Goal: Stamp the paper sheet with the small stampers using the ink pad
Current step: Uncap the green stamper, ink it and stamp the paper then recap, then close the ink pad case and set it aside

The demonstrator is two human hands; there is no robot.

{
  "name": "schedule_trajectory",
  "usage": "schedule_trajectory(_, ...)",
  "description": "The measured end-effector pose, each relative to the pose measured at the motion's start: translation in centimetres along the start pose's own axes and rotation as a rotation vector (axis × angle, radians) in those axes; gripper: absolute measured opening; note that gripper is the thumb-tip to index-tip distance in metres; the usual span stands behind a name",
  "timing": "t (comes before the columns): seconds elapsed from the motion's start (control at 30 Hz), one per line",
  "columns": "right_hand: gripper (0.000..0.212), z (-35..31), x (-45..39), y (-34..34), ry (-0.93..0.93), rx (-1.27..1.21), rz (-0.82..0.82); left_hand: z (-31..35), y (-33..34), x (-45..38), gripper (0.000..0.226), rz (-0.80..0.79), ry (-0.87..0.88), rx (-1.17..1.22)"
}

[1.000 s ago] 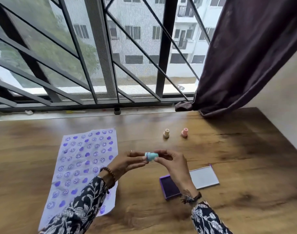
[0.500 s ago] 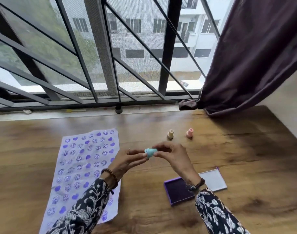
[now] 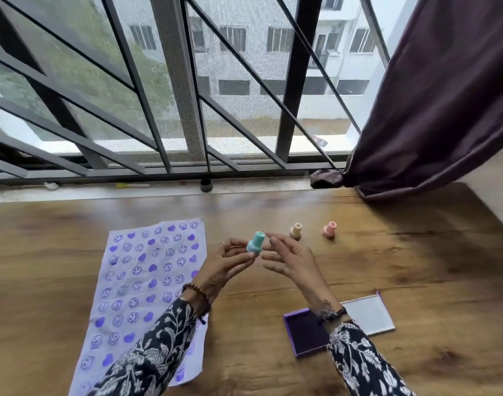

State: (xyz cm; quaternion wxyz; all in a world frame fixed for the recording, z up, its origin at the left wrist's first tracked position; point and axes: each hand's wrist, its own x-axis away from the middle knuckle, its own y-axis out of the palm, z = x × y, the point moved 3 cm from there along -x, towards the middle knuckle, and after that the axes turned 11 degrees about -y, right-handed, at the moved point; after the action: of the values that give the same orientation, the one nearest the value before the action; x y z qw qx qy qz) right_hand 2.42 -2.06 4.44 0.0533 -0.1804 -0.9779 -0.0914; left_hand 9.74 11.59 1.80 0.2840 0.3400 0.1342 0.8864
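Left hand (image 3: 227, 262): raised above the table, fingertips pinching the teal stamper (image 3: 255, 243) by its wider end, narrow end pointing up and away.
Right hand (image 3: 290, 260): loosely spread just right of the teal stamper, fingers apart, gripping nothing; contact with the stamper not seen.
Paper sheet (image 3: 147, 284): flat on the wooden table (image 3: 416, 281), near left, already crowded with purple smileys and hearts; left sleeve lying across its near right corner.
Ink pad (image 3: 306, 332): open, near right, dark purple surface partly behind the right wrist; lid (image 3: 372, 315) folded out flat to its right.
Other stampers: cream stamper (image 3: 296, 230) and pink stamper (image 3: 329, 229) upright, farther back and right of the hands, apart from each other.
Step in hand: probably readying the teal stamper for inking; which end carries the design cannot be told.
Doing it well: take the handle in a firm pinch with the stamping face down, dab straight onto the pad without rocking, then press squarely into a bare gap on the sheet.
Watch for: few blank spots left, so aim between prints; lift the sleeve clear of wet ink.
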Motion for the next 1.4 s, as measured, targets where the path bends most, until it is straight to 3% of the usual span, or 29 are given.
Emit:
schedule_trajectory(0.07,0.023,0.6,-0.1,0.2,0.006,-0.009,-0.004,-0.2,-0.1,-0.5,0.022,0.014,0.007,-0.054)
schedule_trajectory(0.17,0.024,1.2,-0.9,0.4,-0.029,0.063,0.019,0.2,-0.3,-1.4,0.022,0.111,0.1,-0.37)
schedule_trajectory(0.33,0.027,1.9,-3.2,0.5,-0.138,0.36,0.036,1.6,-0.7,-3.6,0.023,0.495,0.37,-0.995)
schedule_trajectory(0.47,0.035,2.5,-5.0,0.5,-0.179,0.538,0.06,2.1,-1.1,-5.7,0.028,0.613,0.351,-1.23)
schedule_trajectory(0.67,0.04,3.3,-5.3,0.4,-0.143,0.493,0.07,1.6,-1.4,-6.4,0.03,0.615,0.29,-1.289)
schedule_trajectory(0.8,0.036,2.6,-2.9,-0.6,-0.146,0.471,0.143,0.9,-0.5,-4.1,0.037,0.654,0.274,-1.195)
schedule_trajectory(0.97,0.029,1.9,3.7,-3.9,-0.126,0.381,0.325,-3.2,2.2,2.1,0.036,0.413,0.454,-1.208)
schedule_trajectory(1.1,0.023,2.2,8.5,-7.4,-0.103,0.449,0.478,-6.9,3.9,5.1,0.068,0.255,0.46,-1.308)
schedule_trajectory(1.23,0.016,3.1,12.2,-11.5,-0.125,0.682,0.74,-10.4,4.3,5.5,0.102,0.189,0.238,-1.473)
schedule_trajectory(1.33,0.014,3.8,13.5,-13.1,-0.134,0.785,0.882,-11.2,4.2,5.5,0.095,0.193,0.283,-1.518)
schedule_trajectory(1.4,0.018,4.2,13.6,-13.5,-0.108,0.813,0.873,-11.1,3.9,5.5,0.083,0.229,0.323,-1.483)
